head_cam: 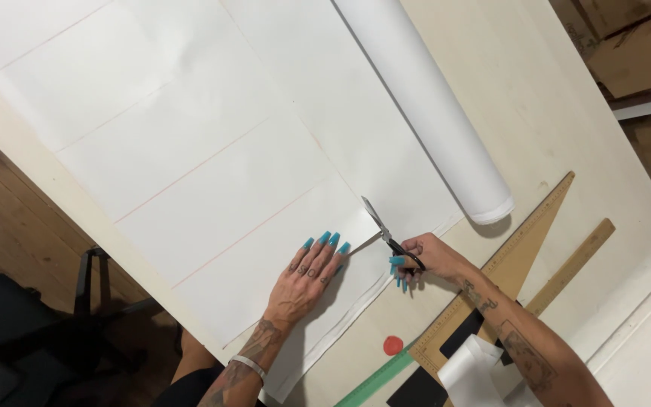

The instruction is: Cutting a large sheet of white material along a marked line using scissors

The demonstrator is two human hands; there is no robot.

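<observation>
L hand point(312, 265) flat on white paper point(212, 173); R hand point(425, 256) clamped on scissors point(386, 232), mid-sheet.

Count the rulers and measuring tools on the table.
3. A wooden set square lies right of the right hand; a straight wooden ruler lies beside it; a green ruler sits at the bottom edge. Others may lie under the paper.

light: bright, even, soft – white paper sheet point(212, 151) near blown out, faint lines barely readable
shadows: short soft one under paper roll point(423, 105), another beside left hand point(312, 271)
focus: centre sharp, no motion blur
dim zones: floor lower left, boxes point(634, 45) upper right – darker, softer
</observation>
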